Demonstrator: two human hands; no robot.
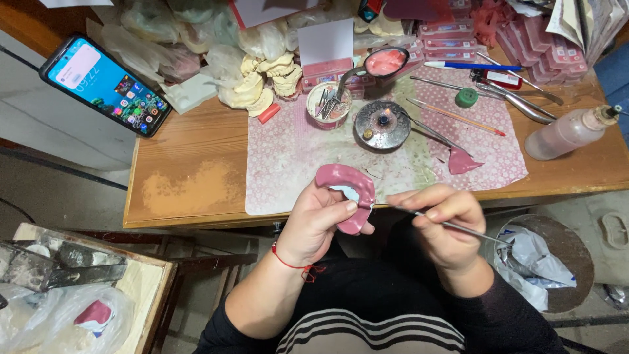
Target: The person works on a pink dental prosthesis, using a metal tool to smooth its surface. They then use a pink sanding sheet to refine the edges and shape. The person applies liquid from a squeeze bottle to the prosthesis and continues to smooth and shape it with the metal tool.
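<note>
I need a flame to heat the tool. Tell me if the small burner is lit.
Lit: the round metal burner on the wooden table shows a small glowing flame at its centre.

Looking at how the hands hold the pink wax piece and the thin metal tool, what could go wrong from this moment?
1. The thin metal tool in the right hand points at the left hand holding the pink wax piece; a slip might prick the thumb.
2. The small burner appears lit near the loose tools; reaching over might burn.
</note>
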